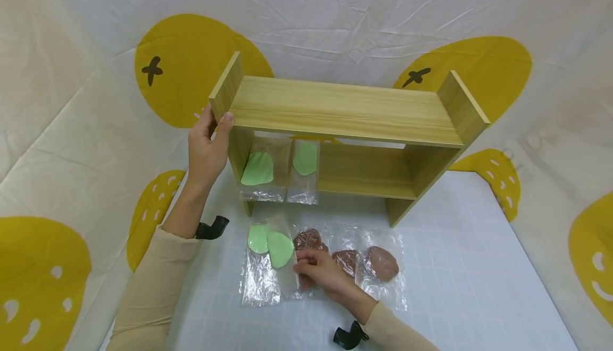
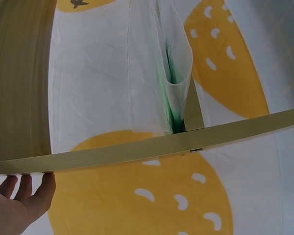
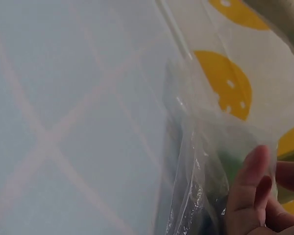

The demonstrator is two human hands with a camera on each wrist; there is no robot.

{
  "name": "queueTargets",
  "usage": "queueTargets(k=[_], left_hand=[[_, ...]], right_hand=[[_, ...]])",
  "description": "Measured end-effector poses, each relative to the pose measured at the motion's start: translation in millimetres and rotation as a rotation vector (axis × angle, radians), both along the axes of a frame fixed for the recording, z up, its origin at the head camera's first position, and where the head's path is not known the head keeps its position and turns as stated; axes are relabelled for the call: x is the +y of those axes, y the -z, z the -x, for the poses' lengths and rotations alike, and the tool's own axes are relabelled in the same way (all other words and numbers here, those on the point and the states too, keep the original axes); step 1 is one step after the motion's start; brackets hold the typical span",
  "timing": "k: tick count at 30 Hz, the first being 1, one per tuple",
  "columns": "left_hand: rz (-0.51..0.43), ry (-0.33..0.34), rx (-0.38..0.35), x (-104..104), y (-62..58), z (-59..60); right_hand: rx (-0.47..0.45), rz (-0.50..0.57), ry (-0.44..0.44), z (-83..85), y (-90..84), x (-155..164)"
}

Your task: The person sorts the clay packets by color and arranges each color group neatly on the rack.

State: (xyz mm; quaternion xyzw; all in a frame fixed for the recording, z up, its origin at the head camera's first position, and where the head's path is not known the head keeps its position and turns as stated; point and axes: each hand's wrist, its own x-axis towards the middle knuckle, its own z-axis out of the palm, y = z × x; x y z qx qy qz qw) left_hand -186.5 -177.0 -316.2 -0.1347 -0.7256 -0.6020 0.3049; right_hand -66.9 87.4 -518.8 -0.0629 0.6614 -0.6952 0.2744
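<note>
Your left hand [image 1: 207,149] grips the left upright of the light wooden two-tier shelf [image 1: 345,111], thumb on the front edge and fingers behind it; in the left wrist view those fingers [image 2: 24,188] sit straight just under the board's edge. On the shelf's lower board, at its left end, two clear plastic bags with pale green pieces [image 1: 278,167] stand upright side by side, leaning back.

On the white gridded desk [image 1: 469,266] in front of the shelf lies a row of clear bags. Furthest left is a clear bag holding two green pieces [image 1: 269,248]. Just to its right, your right hand [image 1: 322,272] rests on a clear bag with a brown piece [image 1: 308,240], fingers curled over the plastic and pinching it; the right wrist view shows your fingertips [image 3: 250,181] pressed against crinkled film. Right of your hand, two more clear bags with brown pieces [image 1: 371,263] lie flat, touching each other.
</note>
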Motion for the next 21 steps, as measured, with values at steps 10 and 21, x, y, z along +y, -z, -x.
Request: queueTargets(k=[10, 21], left_hand=[[0.006, -0.015, 0.002, 5, -5.6, -3.7], [0.011, -0.012, 0.025, 14, -23.8, -22.1]], right_hand=[[-0.096, 0.125, 0.027, 1.1, -1.5, -3], [-0.216, 0.189, -0.046, 8.8, 0.2, 6]])
